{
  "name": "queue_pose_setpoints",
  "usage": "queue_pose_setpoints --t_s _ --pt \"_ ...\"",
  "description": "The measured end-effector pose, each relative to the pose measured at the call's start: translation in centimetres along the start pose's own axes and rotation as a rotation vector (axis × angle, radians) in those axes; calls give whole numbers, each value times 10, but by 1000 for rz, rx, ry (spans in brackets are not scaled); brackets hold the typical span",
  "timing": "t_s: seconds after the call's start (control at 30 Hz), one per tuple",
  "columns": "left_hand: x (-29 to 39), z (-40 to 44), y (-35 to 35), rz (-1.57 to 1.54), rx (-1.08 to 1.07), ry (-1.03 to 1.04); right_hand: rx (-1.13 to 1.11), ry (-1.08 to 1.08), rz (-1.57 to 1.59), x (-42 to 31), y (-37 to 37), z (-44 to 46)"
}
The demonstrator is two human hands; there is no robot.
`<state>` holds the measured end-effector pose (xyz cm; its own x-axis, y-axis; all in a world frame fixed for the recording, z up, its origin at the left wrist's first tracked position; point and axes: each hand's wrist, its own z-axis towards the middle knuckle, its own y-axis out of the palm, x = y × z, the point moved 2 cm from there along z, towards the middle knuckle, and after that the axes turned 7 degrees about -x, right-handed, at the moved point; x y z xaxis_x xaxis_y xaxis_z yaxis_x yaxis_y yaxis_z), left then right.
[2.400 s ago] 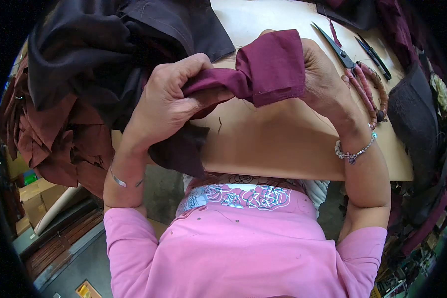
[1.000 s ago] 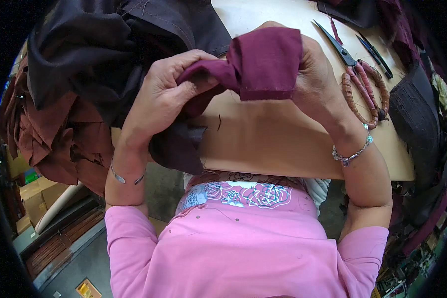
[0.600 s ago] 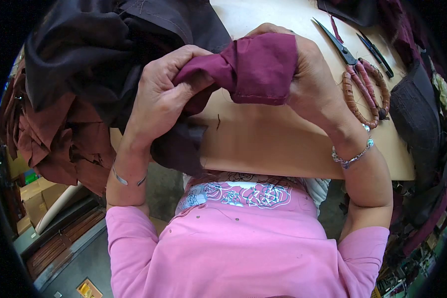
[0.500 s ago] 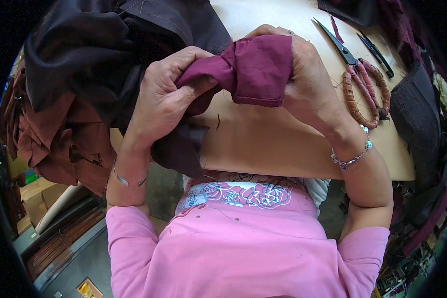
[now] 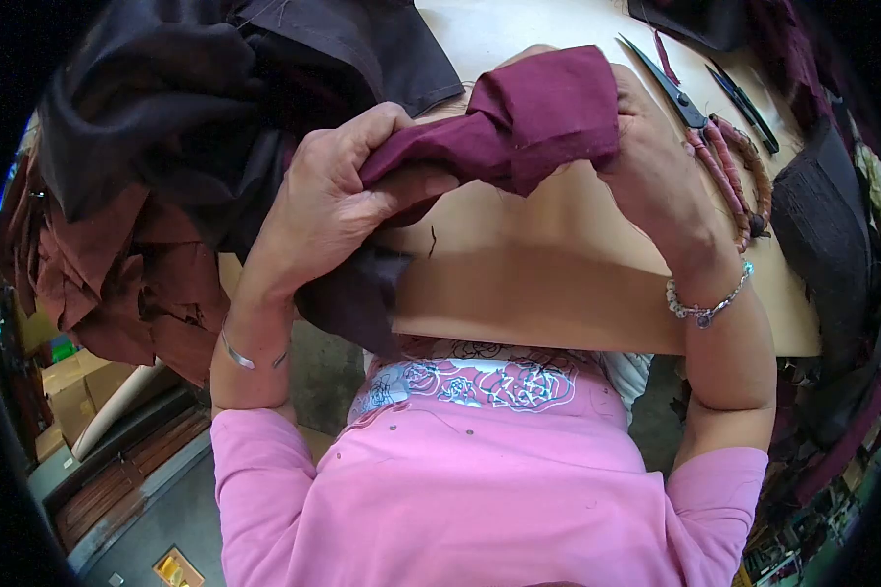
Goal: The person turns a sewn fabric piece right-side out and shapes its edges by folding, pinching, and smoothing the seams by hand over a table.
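A piece of maroon fabric [image 5: 558, 112] stretches between my hands above the table, twisted near its middle and flared out wide on the right. My left hand [image 5: 338, 186] is closed on its narrow, bunched end, the thumb lying along the cloth. At the wide end, my right hand [image 5: 656, 161] grips the edge, with its fingers partly hidden behind the cloth. Dark cloth [image 5: 357, 293] hangs down below my left hand over the table's front edge.
Scissors [image 5: 690, 112] with wrapped handles lie right of my right hand, beside small black snips [image 5: 744, 103]. Dark fabric [image 5: 166, 108] heaps at the left, above rust-brown pieces [image 5: 132, 274]. A dark padded piece [image 5: 827, 215] lies along the tabletop's [image 5: 597, 303] right side.
My right hand has moved to the right, drawing the maroon fabric out longer between my hands. My left hand has shifted slightly right.
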<state>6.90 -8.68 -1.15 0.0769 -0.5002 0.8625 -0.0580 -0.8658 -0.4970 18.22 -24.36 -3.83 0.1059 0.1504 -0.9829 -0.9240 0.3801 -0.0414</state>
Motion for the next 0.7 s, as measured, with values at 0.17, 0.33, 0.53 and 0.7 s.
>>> queue_pose_setpoints --t_s 0.17,0.33,0.53,0.7 --pt "-1 -2 -3 59 -66 68 -88 -96 -497 -9 -7 1" --pt "-12 -1 -1 -54 -5 104 5 47 -46 0 -11 -3" --pt "-8 -4 -6 87 33 65 64 103 224 6 -18 -4" --pt "2 -7 -5 343 126 85 74 98 227 2 -22 -5"
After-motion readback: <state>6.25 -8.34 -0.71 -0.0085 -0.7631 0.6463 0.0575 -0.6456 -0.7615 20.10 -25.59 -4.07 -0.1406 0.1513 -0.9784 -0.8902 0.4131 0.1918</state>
